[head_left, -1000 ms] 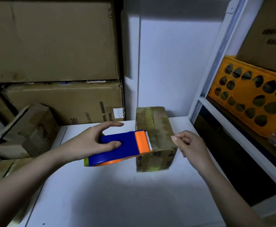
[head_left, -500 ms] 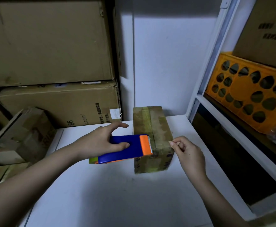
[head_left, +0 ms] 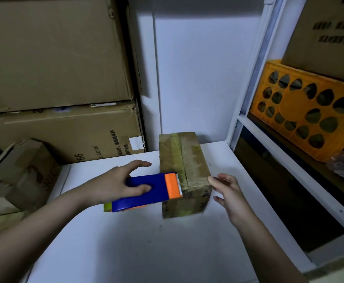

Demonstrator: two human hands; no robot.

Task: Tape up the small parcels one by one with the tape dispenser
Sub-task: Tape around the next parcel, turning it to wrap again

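Observation:
A small brown cardboard parcel (head_left: 184, 160) lies on the white table (head_left: 136, 242), its top covered in shiny tape. My left hand (head_left: 113, 184) grips a blue tape dispenser (head_left: 144, 190) with an orange toothed head, which rests against the parcel's near left top edge. A strip of clear tape runs from the dispenser across the parcel's top to its right edge. My right hand (head_left: 228, 188) is at that right edge, its thumb tip pressing the tape end onto the corner and its fingers loosely curled.
Large cardboard cartons (head_left: 54, 54) are stacked at the back left. A smaller box (head_left: 22, 172) lies tilted at the left. At the right, a white shelf frame (head_left: 248, 99) holds an orange perforated crate (head_left: 306, 111) under another carton.
The dispenser has shifted slightly left and down along the parcel's top, drawing tape across it. My right hand has stayed at the parcel's right edge, with its fingers now less tightly curled.

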